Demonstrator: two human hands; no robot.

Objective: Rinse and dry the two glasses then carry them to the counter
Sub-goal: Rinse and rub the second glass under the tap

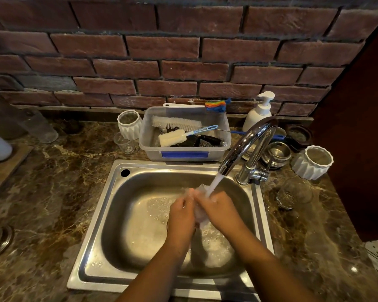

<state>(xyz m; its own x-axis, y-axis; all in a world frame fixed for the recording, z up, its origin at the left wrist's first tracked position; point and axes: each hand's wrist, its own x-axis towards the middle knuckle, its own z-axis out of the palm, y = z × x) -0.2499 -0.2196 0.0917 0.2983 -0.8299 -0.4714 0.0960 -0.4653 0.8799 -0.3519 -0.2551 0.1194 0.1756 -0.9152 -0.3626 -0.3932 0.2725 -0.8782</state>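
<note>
Over the steel sink (pixel 109 216), my left hand (pixel 181 216) and my right hand (pixel 220 211) both grip a clear glass (pixel 200 212) held between them. Water from the chrome tap (pixel 247 142) runs onto the glass's top, and the hands hide most of it. A second clear glass (pixel 294 192) stands on the marble counter to the right of the sink. Another small clear glass (pixel 124 143) stands at the back, left of the plastic tub.
A clear plastic tub (pixel 183 153) with brushes sits behind the sink. A soap pump bottle (pixel 259 112), steel bowls (pixel 276 154) and a white ribbed cup (pixel 313 163) crowd the back right; another white ribbed cup (pixel 129 124) stands back left. A dark cabinet side (pixel 362 127) rises at the right.
</note>
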